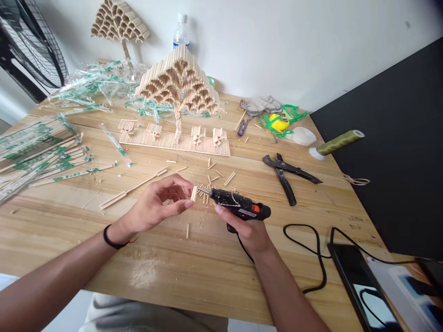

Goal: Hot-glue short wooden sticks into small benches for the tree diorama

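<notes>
Gluing looks partway: inward from the surface's (221,272) front edge, the left hand (152,203) pinches a stick block (194,194), the right hand (254,233) grips a glue gun (232,201), the nearer tree model (179,83) seems assembled, cut sticks (229,179) unjoined.

Wire-grilled fan (43,44) at left, capped bottle (182,34) near white wall (277,46) — olive spool (341,142) beside black panel (398,143)

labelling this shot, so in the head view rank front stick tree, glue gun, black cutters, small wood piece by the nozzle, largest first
1. Front stick tree
2. Glue gun and black cutters: look close, gun seems nearer the camera, so unranked
3. Small wood piece
</notes>
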`<state>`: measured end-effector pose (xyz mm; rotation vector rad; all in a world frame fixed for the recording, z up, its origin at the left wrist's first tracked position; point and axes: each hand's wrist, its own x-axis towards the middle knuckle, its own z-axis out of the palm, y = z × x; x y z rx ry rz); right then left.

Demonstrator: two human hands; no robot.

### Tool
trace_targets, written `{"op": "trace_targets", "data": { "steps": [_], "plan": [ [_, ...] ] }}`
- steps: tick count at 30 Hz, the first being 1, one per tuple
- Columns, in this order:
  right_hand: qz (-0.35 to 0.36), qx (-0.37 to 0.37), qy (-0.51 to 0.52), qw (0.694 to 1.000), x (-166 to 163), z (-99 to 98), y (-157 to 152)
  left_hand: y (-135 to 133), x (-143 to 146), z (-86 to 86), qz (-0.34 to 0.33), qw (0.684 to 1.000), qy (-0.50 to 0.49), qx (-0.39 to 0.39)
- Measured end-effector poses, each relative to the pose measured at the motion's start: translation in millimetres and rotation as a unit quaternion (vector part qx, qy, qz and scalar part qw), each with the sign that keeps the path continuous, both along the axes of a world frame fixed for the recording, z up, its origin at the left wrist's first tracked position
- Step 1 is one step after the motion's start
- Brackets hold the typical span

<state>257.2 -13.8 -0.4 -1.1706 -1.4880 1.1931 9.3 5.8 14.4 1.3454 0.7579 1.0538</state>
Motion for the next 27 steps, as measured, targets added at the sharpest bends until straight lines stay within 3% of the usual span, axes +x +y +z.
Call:
{"op": "trace_targets", "data": {
  "steps": [11,17,21,27],
  "plan": [
    [-0.023,-0.001,0.005,1.0,-0.6,-3.9,0.8,0.6,-0.7,-2.3,0.005,1.0,0.015,-0.001],
    [-0.211,0.003,-0.035,0.977,21.9,-7.5,13.3,0.5,-0.8,-0.4,0.001,1.0,0.026,-0.008],
    [-0.189,0.036,-0.098,0.976,48.0,-15.2,26.9,0.2,-0.7,-0.5,-0.003,0.999,0.033,-0.014],
    [-0.15,-0.003,-0.231,0.961,59.7,-18.6,32.5,0.1,-0.7,-0.3,-0.009,0.998,0.06,-0.014]
  ]
}}
